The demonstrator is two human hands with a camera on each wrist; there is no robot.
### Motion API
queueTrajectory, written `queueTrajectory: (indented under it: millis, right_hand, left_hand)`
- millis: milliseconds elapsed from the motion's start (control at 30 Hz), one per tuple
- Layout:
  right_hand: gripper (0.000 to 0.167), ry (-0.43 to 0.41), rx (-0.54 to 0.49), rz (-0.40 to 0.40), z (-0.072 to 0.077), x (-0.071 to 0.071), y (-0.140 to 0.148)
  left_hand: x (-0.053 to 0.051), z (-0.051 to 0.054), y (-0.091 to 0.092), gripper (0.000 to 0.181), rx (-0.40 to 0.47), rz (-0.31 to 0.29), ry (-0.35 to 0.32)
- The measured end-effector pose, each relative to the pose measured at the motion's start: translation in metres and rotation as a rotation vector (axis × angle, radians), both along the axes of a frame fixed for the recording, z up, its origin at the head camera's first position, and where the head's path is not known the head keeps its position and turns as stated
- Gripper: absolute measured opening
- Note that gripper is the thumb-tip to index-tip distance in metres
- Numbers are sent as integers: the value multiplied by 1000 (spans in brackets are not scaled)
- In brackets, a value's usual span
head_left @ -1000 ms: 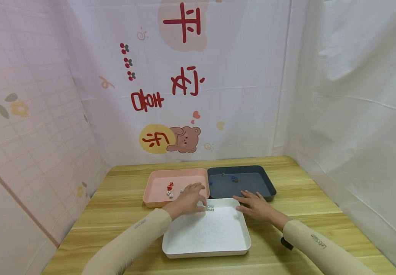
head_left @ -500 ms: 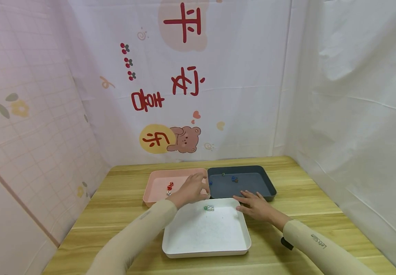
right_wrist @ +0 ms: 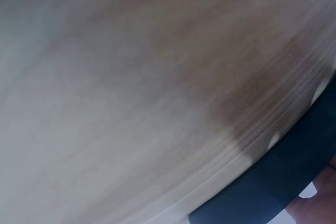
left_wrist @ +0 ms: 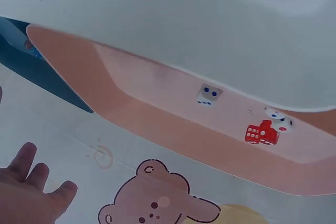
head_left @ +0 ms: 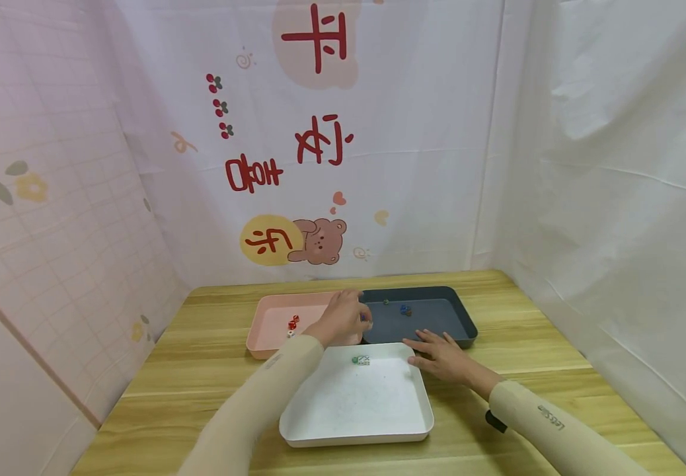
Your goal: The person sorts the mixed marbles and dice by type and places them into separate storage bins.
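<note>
My left hand [head_left: 343, 318] hangs over the seam between the pink tray [head_left: 273, 309] and the dark blue tray [head_left: 438, 317], thumb and forefinger bent towards each other. Whether a die is between them is unclear. In the left wrist view, some spread fingers [left_wrist: 23, 169] show at the lower left. My right hand [head_left: 441, 357] lies with extended fingers at the right rim of the white tray [head_left: 357, 403]. Near that tray's far wall sit a green die [head_left: 355, 360] and white dice [head_left: 364, 361]. Red dice [left_wrist: 262, 132] and white dice [left_wrist: 209, 95] lie in the pink tray.
Blue dice [head_left: 405, 309] and a greenish die [head_left: 386, 302] lie in the dark blue tray. All three trays stand close together on a wood-grain table [head_left: 212, 370]. Printed white cloth [head_left: 432, 198] hangs behind and at both sides.
My left hand has moved from beside the dice in the white tray, away and to the right, to the dark tray's left edge. The green die came into sight. My right hand stayed put.
</note>
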State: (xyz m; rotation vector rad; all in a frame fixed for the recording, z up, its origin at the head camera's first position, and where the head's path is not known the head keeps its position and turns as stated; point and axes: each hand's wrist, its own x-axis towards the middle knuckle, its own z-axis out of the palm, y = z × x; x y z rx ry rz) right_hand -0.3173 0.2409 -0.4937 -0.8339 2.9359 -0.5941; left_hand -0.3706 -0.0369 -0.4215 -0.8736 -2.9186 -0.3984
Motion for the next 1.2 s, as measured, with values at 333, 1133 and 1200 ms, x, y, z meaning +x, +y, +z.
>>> queueTrajectory:
  millis: [333, 1133, 1200]
  right_hand:
    - [59, 4, -7, 6, 1, 1, 1]
    - [57, 12, -10, 7, 0, 2, 0]
    - [57, 10, -9, 4, 1, 2, 0]
  left_hand:
    - [-19, 3, 24, 13, -46, 67, 25]
    - [-32, -6, 55, 27, -87, 172, 86]
    - [-32, -3, 54, 26, -90, 168, 92]
